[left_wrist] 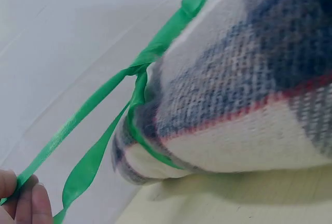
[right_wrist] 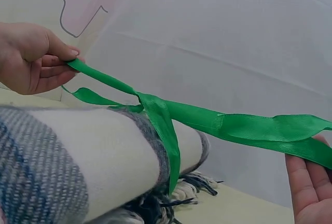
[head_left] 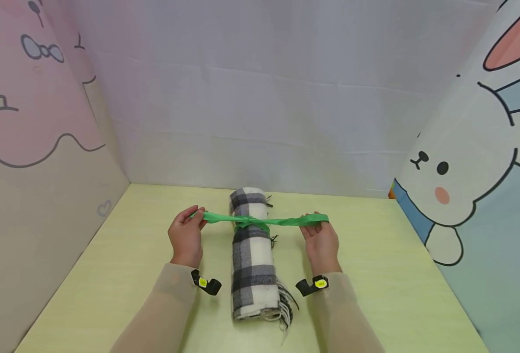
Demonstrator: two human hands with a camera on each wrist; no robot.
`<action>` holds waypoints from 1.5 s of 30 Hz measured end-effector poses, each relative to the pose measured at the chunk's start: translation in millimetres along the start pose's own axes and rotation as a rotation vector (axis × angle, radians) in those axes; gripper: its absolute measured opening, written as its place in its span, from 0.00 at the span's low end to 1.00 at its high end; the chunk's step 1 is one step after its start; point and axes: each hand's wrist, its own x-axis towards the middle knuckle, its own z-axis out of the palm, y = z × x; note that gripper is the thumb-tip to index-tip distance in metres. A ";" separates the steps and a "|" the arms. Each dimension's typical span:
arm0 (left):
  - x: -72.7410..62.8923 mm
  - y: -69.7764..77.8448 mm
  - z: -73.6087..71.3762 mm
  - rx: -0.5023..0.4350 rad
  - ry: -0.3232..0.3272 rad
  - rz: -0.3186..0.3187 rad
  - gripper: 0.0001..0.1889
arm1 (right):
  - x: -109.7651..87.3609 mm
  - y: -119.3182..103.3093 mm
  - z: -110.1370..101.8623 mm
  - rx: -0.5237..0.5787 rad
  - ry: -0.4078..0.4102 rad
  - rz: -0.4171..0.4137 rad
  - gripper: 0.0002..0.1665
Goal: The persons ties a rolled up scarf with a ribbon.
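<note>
A black, grey and white plaid scarf (head_left: 255, 267), rolled into a long bundle, lies on the table. Round its far half goes a green ribbon (head_left: 282, 222), crossed or tied on top; I cannot tell if a full knot is there. To the left, my left hand (head_left: 186, 240) pinches one ribbon end between thumb and fingers, a loose tail hanging below. My right hand (head_left: 323, 247) holds the other side out to the right, the ribbon folded back across its fingers; its thumb is mostly hidden. Both stretches look nearly straight, raised off the table.
The pale yellow table (head_left: 388, 279) extends around the bundle. Dark and white fringe (head_left: 286, 304) spills from the scarf's right side. A pale curtain (head_left: 260, 108) stands behind, with cartoon-printed panels (head_left: 454, 171) at both sides.
</note>
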 end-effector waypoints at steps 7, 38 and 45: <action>10.5 4.2 -8.9 -0.049 0.084 -0.002 0.13 | 1.8 -6.4 -5.9 0.004 0.013 0.000 0.17; 33.8 4.5 -51.7 -0.075 0.151 -0.246 0.21 | 25.0 -56.0 -36.4 -0.017 0.036 0.238 0.30; 37.1 9.8 -62.3 -0.186 0.156 -0.397 0.23 | 27.7 -62.0 -46.7 0.002 0.041 0.288 0.33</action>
